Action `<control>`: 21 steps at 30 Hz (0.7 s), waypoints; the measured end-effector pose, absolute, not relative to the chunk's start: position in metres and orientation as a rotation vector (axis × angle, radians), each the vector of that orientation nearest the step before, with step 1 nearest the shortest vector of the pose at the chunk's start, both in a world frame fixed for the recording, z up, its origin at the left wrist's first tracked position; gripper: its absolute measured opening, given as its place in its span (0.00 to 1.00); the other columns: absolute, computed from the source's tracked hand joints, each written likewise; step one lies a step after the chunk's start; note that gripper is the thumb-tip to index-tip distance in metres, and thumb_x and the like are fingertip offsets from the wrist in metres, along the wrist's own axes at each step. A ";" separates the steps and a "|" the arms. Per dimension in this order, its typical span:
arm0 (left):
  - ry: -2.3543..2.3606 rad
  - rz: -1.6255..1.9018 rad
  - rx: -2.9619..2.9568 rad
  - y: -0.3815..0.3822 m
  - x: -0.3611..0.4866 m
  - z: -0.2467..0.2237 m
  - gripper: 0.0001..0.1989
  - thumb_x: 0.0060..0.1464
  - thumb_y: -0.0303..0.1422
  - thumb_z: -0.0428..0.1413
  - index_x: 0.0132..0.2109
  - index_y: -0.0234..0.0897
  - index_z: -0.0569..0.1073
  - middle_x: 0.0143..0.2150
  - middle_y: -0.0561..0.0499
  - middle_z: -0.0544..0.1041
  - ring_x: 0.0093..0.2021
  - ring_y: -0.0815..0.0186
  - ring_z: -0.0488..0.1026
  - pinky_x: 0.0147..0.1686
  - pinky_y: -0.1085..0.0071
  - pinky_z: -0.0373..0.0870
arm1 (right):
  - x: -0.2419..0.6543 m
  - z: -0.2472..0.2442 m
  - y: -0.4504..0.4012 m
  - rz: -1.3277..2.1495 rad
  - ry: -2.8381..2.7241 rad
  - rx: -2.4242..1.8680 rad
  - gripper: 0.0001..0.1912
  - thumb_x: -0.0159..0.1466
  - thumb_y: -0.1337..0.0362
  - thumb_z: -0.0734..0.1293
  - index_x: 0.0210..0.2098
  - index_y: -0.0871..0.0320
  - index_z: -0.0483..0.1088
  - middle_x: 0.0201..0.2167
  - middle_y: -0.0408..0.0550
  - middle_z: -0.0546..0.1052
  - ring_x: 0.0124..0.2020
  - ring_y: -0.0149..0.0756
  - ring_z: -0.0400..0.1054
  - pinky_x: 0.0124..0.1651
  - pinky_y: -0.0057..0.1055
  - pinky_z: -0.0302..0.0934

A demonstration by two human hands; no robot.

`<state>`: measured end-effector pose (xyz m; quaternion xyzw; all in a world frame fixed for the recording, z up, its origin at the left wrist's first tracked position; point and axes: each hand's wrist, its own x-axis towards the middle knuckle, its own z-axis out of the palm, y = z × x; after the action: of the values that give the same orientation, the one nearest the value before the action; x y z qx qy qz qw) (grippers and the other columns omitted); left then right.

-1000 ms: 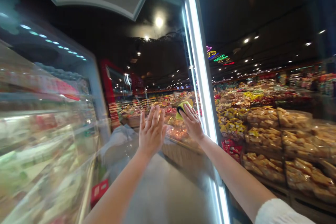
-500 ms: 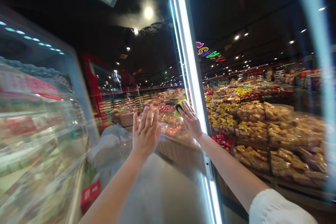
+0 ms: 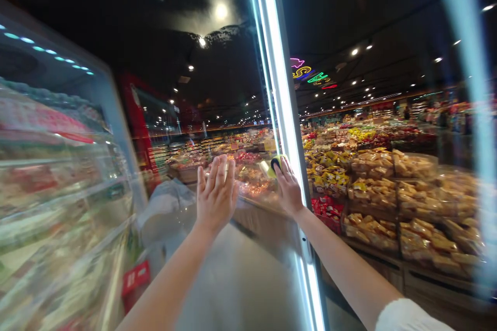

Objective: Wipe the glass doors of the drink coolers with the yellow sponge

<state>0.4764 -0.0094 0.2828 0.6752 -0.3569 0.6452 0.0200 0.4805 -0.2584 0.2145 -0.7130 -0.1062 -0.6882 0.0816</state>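
Note:
A tall glass door (image 3: 248, 248) with a bright lit frame (image 3: 285, 98) stands in front of me. My left hand (image 3: 215, 196) lies flat against the glass with its fingers spread slightly and nothing in it. Close to the lit edge, my right hand (image 3: 289, 189) presses a small yellow and black cloth or pad (image 3: 276, 163) to the glass. Its fingers partly cover the pad, and the pad's reflection shows beside it.
Blurred shelves of a lit display case (image 3: 58, 191) fill the left side. Beyond the frame at the right stand bins of packaged snacks (image 3: 373, 191). A red box (image 3: 135, 279) shows low at the left.
My right hand and the yellow and black pad have moved right and slightly down, nearer the lit frame. The left hand has stayed in place on the glass.

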 end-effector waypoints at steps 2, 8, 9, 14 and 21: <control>-1.114 1.992 2.118 -0.009 0.475 0.278 0.40 0.67 0.35 0.52 0.77 0.41 0.39 0.76 0.41 0.54 0.76 0.56 0.47 0.76 0.49 0.34 | 0.478 0.205 -0.264 -2.033 -0.302 -2.114 0.41 0.67 0.79 0.56 0.76 0.51 0.45 0.76 0.50 0.51 0.76 0.44 0.44 0.71 0.49 0.59; -1.131 1.979 2.117 -0.009 0.473 0.280 0.39 0.67 0.36 0.51 0.77 0.42 0.40 0.76 0.41 0.53 0.76 0.56 0.46 0.75 0.48 0.33 | 0.488 0.248 -0.246 -2.008 -0.178 -1.914 0.40 0.67 0.79 0.53 0.76 0.50 0.46 0.75 0.50 0.52 0.76 0.45 0.43 0.72 0.52 0.56; -1.133 1.983 2.116 -0.010 0.473 0.281 0.39 0.67 0.36 0.51 0.77 0.42 0.41 0.76 0.41 0.53 0.76 0.56 0.46 0.75 0.48 0.33 | 0.488 0.246 -0.240 -2.008 -0.189 -1.922 0.39 0.68 0.78 0.53 0.76 0.50 0.45 0.75 0.50 0.52 0.76 0.45 0.43 0.73 0.52 0.55; -1.096 1.993 2.123 -0.006 0.470 0.273 0.39 0.67 0.36 0.52 0.77 0.40 0.41 0.76 0.40 0.54 0.76 0.56 0.47 0.75 0.49 0.33 | 0.478 0.180 -0.233 -1.959 -0.438 -2.120 0.39 0.70 0.76 0.55 0.75 0.45 0.44 0.75 0.47 0.53 0.75 0.45 0.46 0.72 0.52 0.58; -1.094 1.962 2.147 0.008 0.464 0.262 0.41 0.66 0.36 0.53 0.77 0.39 0.40 0.75 0.39 0.55 0.76 0.56 0.48 0.75 0.50 0.33 | 0.487 0.176 -0.245 -1.950 -0.176 -1.910 0.39 0.69 0.78 0.53 0.76 0.48 0.44 0.76 0.48 0.51 0.76 0.43 0.42 0.72 0.53 0.57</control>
<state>0.4638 0.0082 0.2625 0.6909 -0.3520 0.6313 0.0170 0.4871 -0.2448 0.1761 -0.6840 -0.0630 -0.6982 0.2018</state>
